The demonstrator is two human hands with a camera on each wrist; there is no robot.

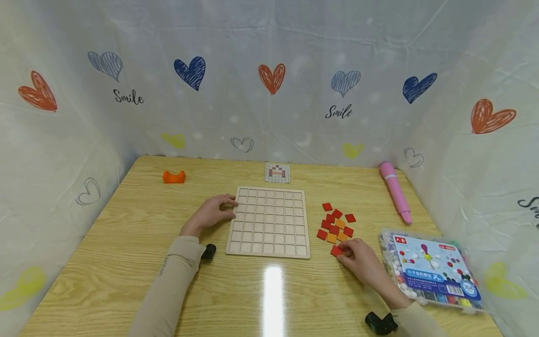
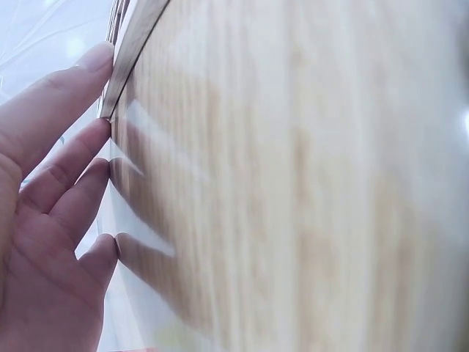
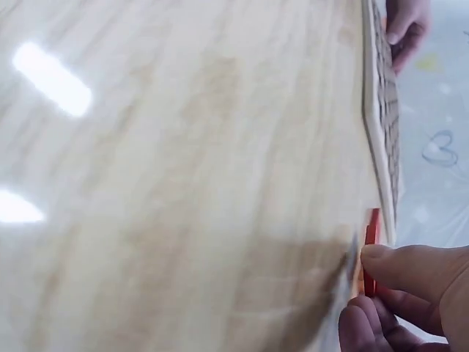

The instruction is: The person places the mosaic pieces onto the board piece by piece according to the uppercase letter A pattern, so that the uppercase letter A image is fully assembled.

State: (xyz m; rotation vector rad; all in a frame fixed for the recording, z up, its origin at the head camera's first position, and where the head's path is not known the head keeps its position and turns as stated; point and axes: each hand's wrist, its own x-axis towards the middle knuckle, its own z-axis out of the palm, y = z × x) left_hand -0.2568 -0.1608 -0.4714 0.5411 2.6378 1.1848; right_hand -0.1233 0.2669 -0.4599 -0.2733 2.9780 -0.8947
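A wooden grid board (image 1: 269, 222) with square recesses lies in the middle of the table. Along its left edge rests my left hand (image 1: 213, 211), fingers extended and fingertips right at the rim; the left wrist view shows the thumb on the board's side. My right hand (image 1: 361, 262) pinches a red square tile (image 3: 372, 253) between thumb and fingers, to the right of the board's lower corner. Just beyond it lies a loose group of red tiles (image 1: 327, 206) and orange tiles (image 1: 331, 238), some touching one another.
Behind the board lies a small pattern card (image 1: 277, 172). An orange holder (image 1: 174, 177) stands at the back left. On the right are a pink pen-shaped object (image 1: 396, 192) and a clear plastic case (image 1: 433, 269) of colored pieces. A white curtain (image 1: 269, 37) surrounds the table.
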